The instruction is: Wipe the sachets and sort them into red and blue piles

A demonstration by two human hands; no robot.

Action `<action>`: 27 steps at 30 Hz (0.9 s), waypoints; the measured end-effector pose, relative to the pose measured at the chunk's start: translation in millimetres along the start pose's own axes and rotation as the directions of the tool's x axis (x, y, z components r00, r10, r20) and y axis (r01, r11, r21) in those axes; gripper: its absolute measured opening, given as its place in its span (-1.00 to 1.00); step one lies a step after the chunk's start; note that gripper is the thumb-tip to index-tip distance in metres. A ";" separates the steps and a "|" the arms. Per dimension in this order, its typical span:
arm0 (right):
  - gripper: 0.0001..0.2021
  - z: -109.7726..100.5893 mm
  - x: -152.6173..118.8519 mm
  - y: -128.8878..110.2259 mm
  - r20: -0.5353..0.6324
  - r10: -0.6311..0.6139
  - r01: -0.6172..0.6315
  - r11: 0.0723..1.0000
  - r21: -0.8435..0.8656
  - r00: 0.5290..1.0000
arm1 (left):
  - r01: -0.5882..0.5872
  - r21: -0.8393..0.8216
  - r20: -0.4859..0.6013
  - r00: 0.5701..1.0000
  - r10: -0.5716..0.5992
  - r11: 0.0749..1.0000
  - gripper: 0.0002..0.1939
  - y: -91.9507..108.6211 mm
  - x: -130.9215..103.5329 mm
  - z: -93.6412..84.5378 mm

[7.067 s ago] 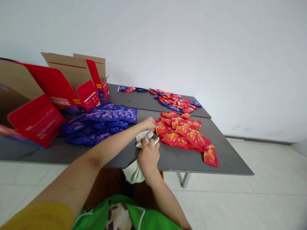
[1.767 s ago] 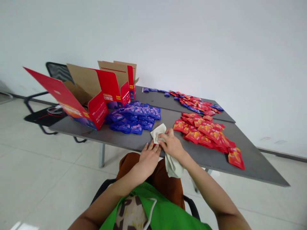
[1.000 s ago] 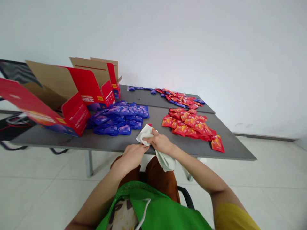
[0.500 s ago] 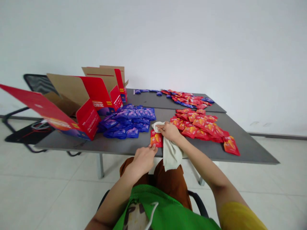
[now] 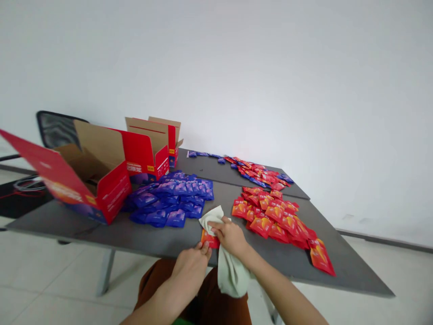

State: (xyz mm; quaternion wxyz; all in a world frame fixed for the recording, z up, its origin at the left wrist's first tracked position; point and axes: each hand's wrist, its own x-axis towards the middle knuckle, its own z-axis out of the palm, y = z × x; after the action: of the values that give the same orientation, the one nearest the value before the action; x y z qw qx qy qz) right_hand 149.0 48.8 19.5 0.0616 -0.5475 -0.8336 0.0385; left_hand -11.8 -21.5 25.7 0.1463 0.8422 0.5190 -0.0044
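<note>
A red sachet (image 5: 210, 239) with an orange print lies flat near the front edge of the table, partly covered. My left hand (image 5: 192, 264) holds down its near edge, with the fingertips pressed together on it. Over the sachet's far part, my right hand (image 5: 230, 235) presses a white cloth (image 5: 233, 275), gripped in its bent fingers. The rest of the cloth hangs over the table edge. A pile of purple sachets (image 5: 176, 198) lies to the left, and a pile of red sachets (image 5: 270, 214) to the right.
Open red cartons (image 5: 113, 192) stand along the left of the grey table (image 5: 142, 241), flaps raised. Farther back, a mixed heap of red and purple sachets (image 5: 257, 174) lies near the wall. A black chair (image 5: 59, 128) is behind the cartons.
My right hand has moved the cloth across the sachet, so more of its far part is covered. My left hand stays on the near edge. The camera view has tilted upward.
</note>
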 end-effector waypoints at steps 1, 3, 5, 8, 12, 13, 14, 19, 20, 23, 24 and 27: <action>-0.62 -1.2 8.3 0.8 0.008 0.012 -0.012 1.000 0.003 1.000 | 0.019 0.010 0.007 1.000 -0.019 1.000 -0.44 -0.3 3.1 0.4; -0.63 -5.3 22.5 2.2 0.028 0.041 -0.041 0.999 -0.003 0.999 | 0.046 0.037 0.032 0.998 -0.047 0.998 -0.50 1.0 5.3 -3.7; -0.63 -11.2 30.5 3.8 0.043 0.069 -0.069 0.998 -0.008 0.997 | 0.028 0.066 0.026 0.999 -0.030 0.997 -0.55 4.4 1.7 -12.2; -0.63 -19.3 24.3 9.6 0.033 0.055 -0.056 0.997 0.044 0.998 | -0.014 0.108 -0.007 1.000 0.015 0.994 -0.56 10.3 -8.3 -23.4; -0.63 -17.2 -13.2 14.1 -0.004 -0.178 0.175 0.962 0.211 0.984 | -0.054 0.098 0.010 0.999 0.053 0.994 -0.48 9.9 -16.9 -22.5; -0.64 -14.2 -22.1 12.9 0.004 -0.227 0.220 0.950 0.220 0.974 | -0.058 0.079 -0.002 0.998 0.058 0.995 -0.46 8.5 -17.7 -20.3; -0.64 -10.9 -28.6 10.8 0.014 -0.248 0.240 0.949 0.206 0.969 | -0.056 0.061 -0.019 0.998 0.057 0.997 -0.45 7.2 -18.1 -17.8; -0.64 -8.7 -18.9 0.4 0.027 0.015 -0.015 1.000 0.018 1.000 | -0.038 0.022 -0.040 0.998 0.039 0.999 -0.44 7.8 -17.2 -8.3; -0.64 -11.8 -12.5 0.7 0.015 0.100 -0.100 0.995 -0.010 0.995 | -0.017 0.008 -0.061 0.998 0.018 1.000 -0.47 9.5 -16.1 -7.2; -0.63 -22.5 -1.3 8.5 -0.069 0.197 -0.196 0.980 0.022 0.978 | 0.138 -0.055 -0.213 0.966 -0.147 0.989 -0.61 15.5 -7.5 -6.0; -0.63 -25.7 -2.0 12.2 -0.105 0.202 -0.197 0.979 0.058 0.974 | 0.189 -0.081 -0.276 0.939 -0.204 0.979 -0.63 17.6 -2.9 -6.3; -0.62 -33.3 -15.0 21.7 -0.241 0.178 -0.133 0.972 0.192 0.954 | 0.231 -0.148 -0.444 0.853 -0.274 0.962 -0.63 24.2 11.8 -7.2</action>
State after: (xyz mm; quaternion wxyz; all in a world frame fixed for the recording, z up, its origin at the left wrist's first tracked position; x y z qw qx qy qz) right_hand 179.4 43.5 48.7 0.2133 -0.6044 -0.7663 0.0444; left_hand 13.9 -19.5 36.5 0.0548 0.7361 0.6445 0.1994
